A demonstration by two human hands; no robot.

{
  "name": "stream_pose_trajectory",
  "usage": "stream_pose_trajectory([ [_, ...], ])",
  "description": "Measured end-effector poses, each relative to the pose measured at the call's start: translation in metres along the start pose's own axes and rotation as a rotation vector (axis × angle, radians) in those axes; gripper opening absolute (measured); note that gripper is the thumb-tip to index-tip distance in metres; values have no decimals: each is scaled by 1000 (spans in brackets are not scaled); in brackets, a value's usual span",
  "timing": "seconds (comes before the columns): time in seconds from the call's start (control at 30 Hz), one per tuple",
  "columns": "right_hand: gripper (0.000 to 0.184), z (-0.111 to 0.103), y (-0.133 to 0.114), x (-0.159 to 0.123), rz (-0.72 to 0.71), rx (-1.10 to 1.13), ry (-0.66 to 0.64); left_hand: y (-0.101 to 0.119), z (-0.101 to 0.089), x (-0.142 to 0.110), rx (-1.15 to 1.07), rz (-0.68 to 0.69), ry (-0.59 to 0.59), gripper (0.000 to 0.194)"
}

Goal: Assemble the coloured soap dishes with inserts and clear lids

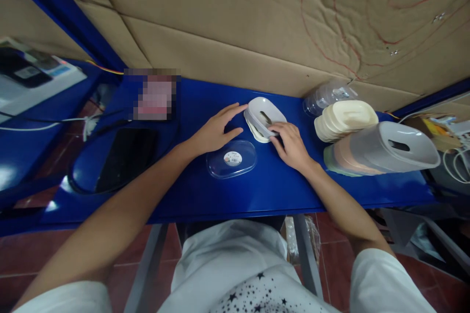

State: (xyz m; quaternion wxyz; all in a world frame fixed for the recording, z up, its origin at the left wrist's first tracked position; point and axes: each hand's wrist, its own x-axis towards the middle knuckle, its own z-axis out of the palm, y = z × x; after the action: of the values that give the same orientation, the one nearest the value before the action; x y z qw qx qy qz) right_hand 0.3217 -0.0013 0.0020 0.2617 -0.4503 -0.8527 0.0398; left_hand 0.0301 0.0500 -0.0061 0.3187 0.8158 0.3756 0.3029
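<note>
A grey oval soap dish [261,109] with a slot in its bottom sits tilted over a cream oval tray [258,135], near the middle of the blue table. My right hand [291,144] grips the dish's right end, thumb at the near side and fingers over the rim. My left hand [217,129] is open, its fingers spread, with the index fingertip at or very near the dish's left edge. Just below that hand lies a clear oval lid [244,159] bearing a round white label.
Stacked cream trays [325,124] and a long stack of grey, orange and green dishes [362,149] stand at the right. Clear lids [323,99] lie behind them. A black phone-like slab [127,154] and cables are at left. A cardboard wall [220,34] closes the back.
</note>
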Motion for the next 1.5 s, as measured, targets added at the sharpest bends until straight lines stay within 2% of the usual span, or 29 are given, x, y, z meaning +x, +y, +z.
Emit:
stream_pose_trajectory([
  [0.13, 38, 6, -10, 3, 39, -106, 13, 2, 3, 1, 45, 18, -14, 67],
  [0.3, 60, 13, -15, 4, 23, -178, -85, 5, 6, 2, 88, 21, -23, 68],
  [0.37, 55, 13, -12, 3, 19, -161, -113, 4, 6, 2, 104, 12, -21, 67],
  [0.47, 47, 9, -6, 2, -63, -75, -178, 0, 3, 0, 129, 27, -11, 67],
  [0.57, 48, 1, -6, 0, -116, -83, -180, -5, -3, -3, 154, 89, -18, 51],
  [0.67, 49, -6, -20, -3, -166, -84, -189, -7, -9, -6, 159, 109, -1, 38],
  [0.77, 65, -4, -38, -6, -327, 3, -338, -7, -10, -8, 234, 65, 59, 38],
  [0.83, 60, 0, -45, -7, -385, 61, -380, -7, -9, -9, 310, 31, 89, 39],
  [0.9, 46, 3, -45, -8, -364, 113, -343, -9, -8, -9, 358, 11, 97, 41],
  [0.97, 41, 4, -39, -9, -290, 139, -280, -13, -10, -9, 376, -8, 105, 40],
  [1.07, 45, 1, -25, -10, -179, 133, -228, -18, -21, -9, 368, -48, 104, 41],
  [1.13, 42, -3, -16, -10, -136, 134, -185, -21, -31, -9, 344, -75, 76, 42],
  [1.27, 45, -15, -2, -7, -134, 191, 22, -22, -46, -10, 301, -143, 21, 42],
  [1.37, 47, -18, 4, -7, -113, 258, 133, -21, -47, -10, 215, -107, -19, 39],
  [1.5, 45, -10, 8, -9, -101, 438, 254, -14, -42, -10, 122, -65, -71, 36],
])
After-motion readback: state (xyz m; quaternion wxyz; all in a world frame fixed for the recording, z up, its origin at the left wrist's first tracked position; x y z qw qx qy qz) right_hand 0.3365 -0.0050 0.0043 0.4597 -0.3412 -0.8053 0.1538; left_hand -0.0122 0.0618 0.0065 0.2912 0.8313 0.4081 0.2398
